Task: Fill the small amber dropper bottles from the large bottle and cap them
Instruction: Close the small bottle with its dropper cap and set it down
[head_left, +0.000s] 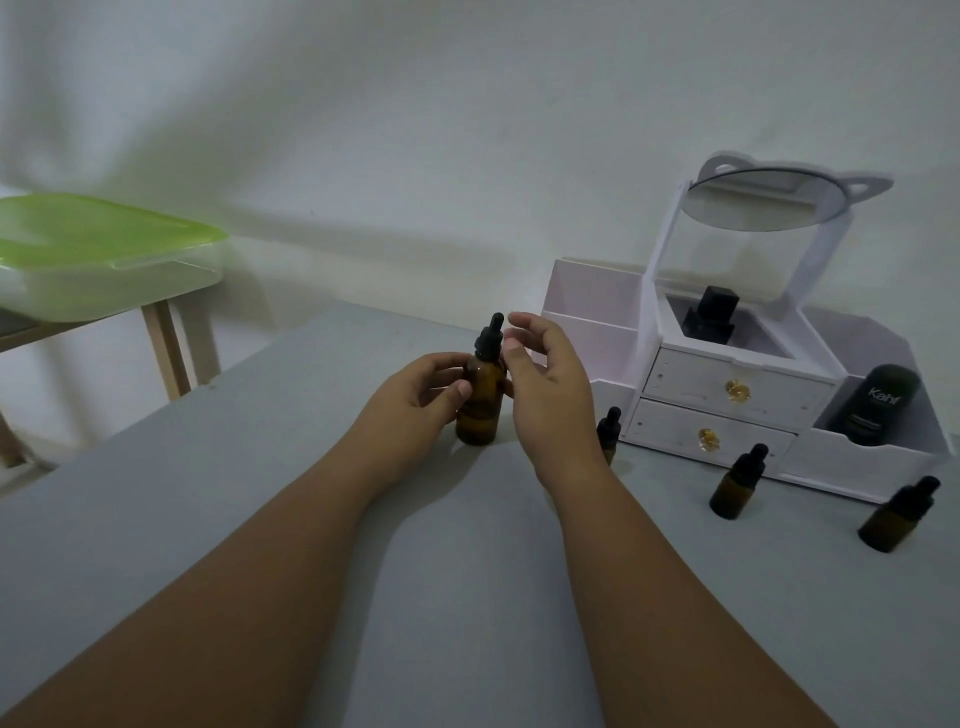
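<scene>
Head view, dim light. Grey desk (260, 519) fills the lower frame. White organizer (727, 384) with two drawers and a round mirror (769, 205) sits at the desk's far right corner. A black tube (878, 410) stands in its right-hand compartment.

Large bottle (480, 405), amber, stands upright on the desk toward the far edge, about midway along it. Black dropper cap (490, 340) is on its neck.

Left hand (415, 395) holds the large bottle by the body, thumb across the front and fingers curled round the far side. Right hand (550, 384) is raised just beside the cap, fingers spread and loosely bent, holding nothing. Thumb tip is very close to the cap's collar; cannot tell whether it touches.

Three small bottles, all capped, stand along the desk's right side in front of the organizer: one (608, 431) just right of the right wrist and partly hidden by it, one (735, 491) nearer the front, one (896, 519) close to the right edge. Fill levels can't be read through the dark glass.

Judgement: this is the opening step, getting the large bottle open. No filling appears to have begun, since every cap is on.

Next move probably calls for the right fingers to close on the cap and twist while the left hand steadies the body against turning. Then lift the dropper straight up so the glass tube clears the neck. A small bottle also needs uncapping and bringing near.
</scene>
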